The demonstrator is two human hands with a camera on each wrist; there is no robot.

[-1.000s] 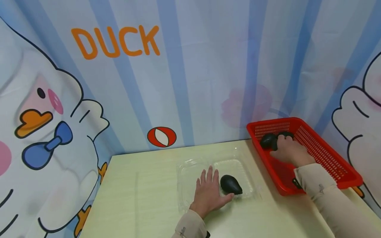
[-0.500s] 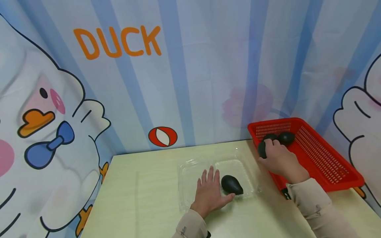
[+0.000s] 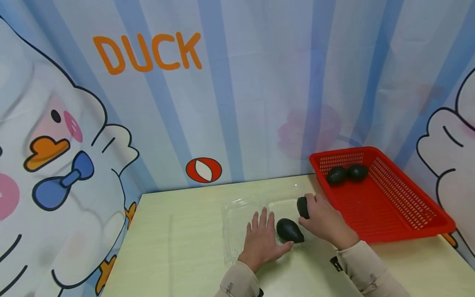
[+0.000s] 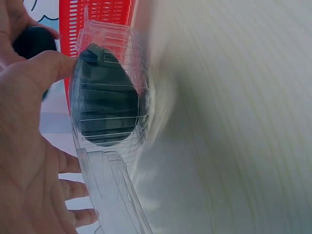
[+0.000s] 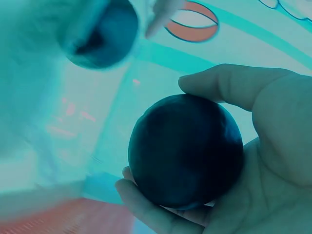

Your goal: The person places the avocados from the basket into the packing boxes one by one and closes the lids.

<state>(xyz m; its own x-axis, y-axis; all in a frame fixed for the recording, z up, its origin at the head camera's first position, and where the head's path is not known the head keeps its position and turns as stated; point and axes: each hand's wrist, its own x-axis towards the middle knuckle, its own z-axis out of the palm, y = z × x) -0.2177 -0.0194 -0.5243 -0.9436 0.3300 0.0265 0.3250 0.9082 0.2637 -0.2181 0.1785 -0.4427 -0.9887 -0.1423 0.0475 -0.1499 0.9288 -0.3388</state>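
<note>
Where the right grip [image 3: 325,219] holds it, one avocado [image 3: 302,207] is hidden.

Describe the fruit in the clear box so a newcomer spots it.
Left of the red basket lies a clear box. In it, beside the left hand, is the fruit: alone, unlike the basket's pair, and ungripped, unlike the one in the right hand.

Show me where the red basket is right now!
In the head view, the red basket is on the right side of the table, to the right of the right hand, with two dark egg-shaped things inside.
</note>
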